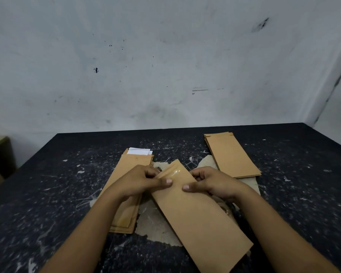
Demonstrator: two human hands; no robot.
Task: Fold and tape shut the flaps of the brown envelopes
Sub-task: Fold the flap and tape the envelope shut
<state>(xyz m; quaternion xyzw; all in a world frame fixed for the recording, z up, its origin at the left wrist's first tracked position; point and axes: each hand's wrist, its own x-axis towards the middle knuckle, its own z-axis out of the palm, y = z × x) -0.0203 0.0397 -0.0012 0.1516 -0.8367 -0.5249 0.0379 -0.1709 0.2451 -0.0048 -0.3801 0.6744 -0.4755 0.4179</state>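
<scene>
Got my left hand (144,181) and right hand (209,184) both pinching the far end of the taped envelope (197,213) — thumbs on top, fingers curled under — two stacks (231,154) behind.

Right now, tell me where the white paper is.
In the head view, the white paper pokes from the far end of the left envelope stack, beyond the left hand.

Plain back-room packing station, workshop or storeroom type: bare whitewashed wall (165,66) scuffed with dark marks, worn black counter (47,194) flecked with white scratches and torn paper residue, stacks of brown envelopes (231,154) laid out for batch handling.
</scene>
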